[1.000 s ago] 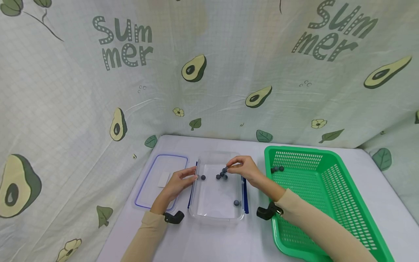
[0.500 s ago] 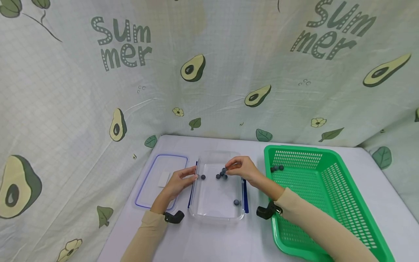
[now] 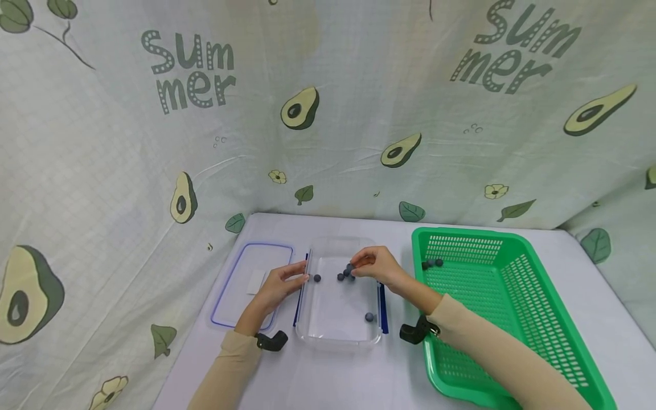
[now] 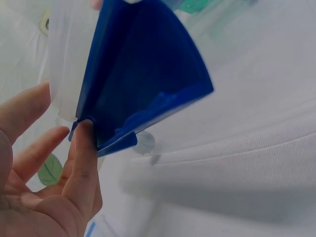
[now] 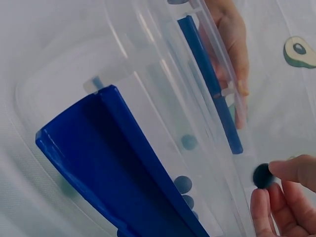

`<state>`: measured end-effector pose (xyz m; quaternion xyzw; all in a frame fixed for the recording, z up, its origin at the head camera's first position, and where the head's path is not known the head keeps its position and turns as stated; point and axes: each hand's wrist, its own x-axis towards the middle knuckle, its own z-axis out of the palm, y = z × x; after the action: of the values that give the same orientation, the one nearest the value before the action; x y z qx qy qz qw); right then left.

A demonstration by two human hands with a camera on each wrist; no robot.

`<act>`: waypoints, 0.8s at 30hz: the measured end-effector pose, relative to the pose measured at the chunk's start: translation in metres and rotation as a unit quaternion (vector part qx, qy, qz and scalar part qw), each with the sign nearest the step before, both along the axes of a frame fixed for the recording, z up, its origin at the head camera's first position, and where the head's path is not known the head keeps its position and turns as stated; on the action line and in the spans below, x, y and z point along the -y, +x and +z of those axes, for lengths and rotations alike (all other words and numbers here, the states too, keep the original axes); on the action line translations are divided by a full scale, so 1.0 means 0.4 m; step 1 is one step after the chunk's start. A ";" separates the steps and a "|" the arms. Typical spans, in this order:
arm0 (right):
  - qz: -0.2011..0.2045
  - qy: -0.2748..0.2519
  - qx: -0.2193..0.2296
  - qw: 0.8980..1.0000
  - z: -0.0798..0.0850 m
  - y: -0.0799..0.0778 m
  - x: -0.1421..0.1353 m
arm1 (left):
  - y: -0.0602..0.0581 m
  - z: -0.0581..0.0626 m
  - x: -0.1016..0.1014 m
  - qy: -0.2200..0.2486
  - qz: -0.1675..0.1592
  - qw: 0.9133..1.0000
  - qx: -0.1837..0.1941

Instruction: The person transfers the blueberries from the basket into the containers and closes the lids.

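Berry [image 5: 263,176]: pinched by my right hand [image 3: 379,266], over box [image 3: 338,343]. Left hand [image 3: 279,286]: fingers outstretched, touching flap [image 4: 148,64], likely for steadiness.

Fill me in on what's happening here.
A person's right hand pinches a dark ball over a clear box, while the left hand touches the box's left side at its blue flap. More balls lie in the box: a cluster below the right hand and two lying apart. Three others sit in the green basket to the right. The lid lies off to the left.
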<state>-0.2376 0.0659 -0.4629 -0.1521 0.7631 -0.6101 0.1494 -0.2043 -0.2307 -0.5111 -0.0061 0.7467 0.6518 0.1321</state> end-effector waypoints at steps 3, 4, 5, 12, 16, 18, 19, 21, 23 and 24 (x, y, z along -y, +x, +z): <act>-0.003 0.002 0.001 1.000 -0.001 0.001 0.000 | 0.000 -0.001 -0.001 -0.003 0.004 1.000 0.004; -0.004 0.002 0.001 1.000 -0.001 0.001 0.000 | 0.000 -0.001 -0.001 -0.003 0.003 1.000 0.004; -0.004 0.003 0.001 1.000 -0.001 0.001 0.000 | -0.001 0.000 -0.001 -0.003 0.002 1.000 0.004; -0.009 0.002 0.002 1.000 0.001 0.002 -0.001 | 0.001 -0.003 -0.001 -0.014 0.001 1.000 0.000; -0.013 -0.008 0.005 1.000 -0.001 -0.001 -0.008 | 0.003 -0.006 -0.001 -0.016 0.001 1.000 -0.003; -0.014 -0.013 0.008 1.000 0.001 -0.003 -0.011 | 0.003 -0.004 -0.001 -0.015 0.002 1.000 -0.001; -0.013 -0.014 0.007 1.000 0.002 -0.004 -0.013 | 0.004 -0.004 -0.001 -0.017 0.002 1.000 -0.001; -0.017 -0.013 0.005 1.000 0.005 -0.006 -0.016 | 0.004 -0.001 -0.002 -0.018 0.000 1.000 -0.005; -0.020 -0.016 0.002 1.000 0.008 -0.009 -0.019 | 0.003 0.001 -0.003 -0.019 0.001 1.000 -0.004; -0.021 -0.018 0.000 1.000 0.009 -0.010 -0.021 | 0.003 0.002 -0.003 -0.019 0.001 1.000 -0.004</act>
<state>-0.2417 0.0744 -0.4591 -0.1388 0.7551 -0.6267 0.1336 -0.2030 -0.2294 -0.5101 -0.0071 0.7592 0.6379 0.1286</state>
